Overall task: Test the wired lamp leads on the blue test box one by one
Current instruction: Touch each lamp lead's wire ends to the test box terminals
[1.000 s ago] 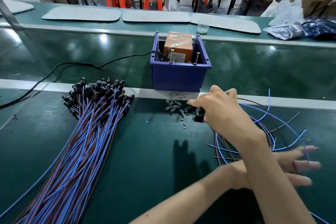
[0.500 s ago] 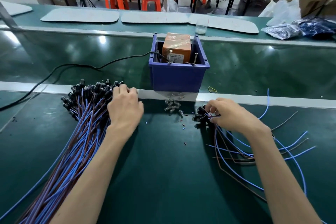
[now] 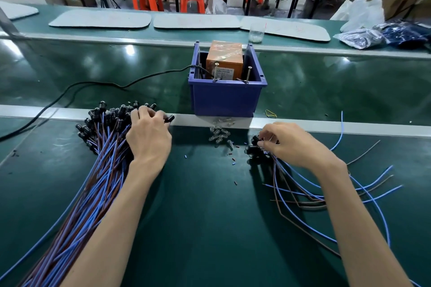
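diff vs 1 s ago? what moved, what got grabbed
The left hand crossed from the loose wires on the right to the big bundle on the left, fingers curling onto its black ends. The right hand stayed put, pinching one of the sockets. The blue box and bulbs are unchanged.

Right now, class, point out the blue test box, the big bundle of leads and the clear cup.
blue test box [image 3: 225, 98], head view, front wall.
bundle of leads [image 3: 102, 182], head view, middle of the wires.
clear cup [image 3: 257, 32], head view, side wall.
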